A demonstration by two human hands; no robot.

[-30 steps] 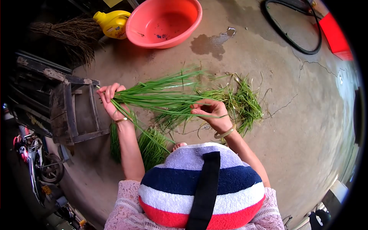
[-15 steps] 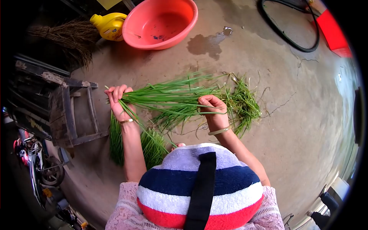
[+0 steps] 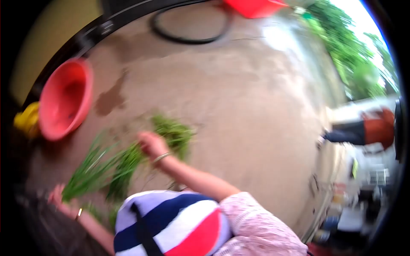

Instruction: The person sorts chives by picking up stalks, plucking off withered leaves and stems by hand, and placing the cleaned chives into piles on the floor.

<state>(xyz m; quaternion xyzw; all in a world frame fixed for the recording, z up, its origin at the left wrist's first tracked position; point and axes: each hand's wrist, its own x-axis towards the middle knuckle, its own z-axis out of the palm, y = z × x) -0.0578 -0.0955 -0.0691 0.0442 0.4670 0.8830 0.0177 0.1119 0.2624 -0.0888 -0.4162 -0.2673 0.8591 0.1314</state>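
At the lower left, my left hand (image 3: pixel 60 197) is closed around the base of a bunch of long green chives (image 3: pixel 92 173). The leaves fan out up and to the right. My right hand (image 3: pixel 153 145), with a bangle at the wrist, is blurred near a loose pile of trimmed greens (image 3: pixel 173 134). Its fingers look curled together, and what they hold, if anything, cannot be made out. Beneath and between my hands lies another heap of chives (image 3: pixel 121 173) on the floor. More greens are partly hidden beside my left forearm.
A red basin (image 3: pixel 66 100) stands at the left beside a yellow jug (image 3: pixel 27 120). A black hose loop (image 3: pixel 190 40) and a red container (image 3: pixel 255 7) are at the back. A person (image 3: pixel 363 130) stands far right. The striped cushion (image 3: pixel 173 224) covers my front.
The view has swung to the right, bringing the trees and a person into sight. My left hand still grips the chives; my right hand has come away from the leaves of the bunch.
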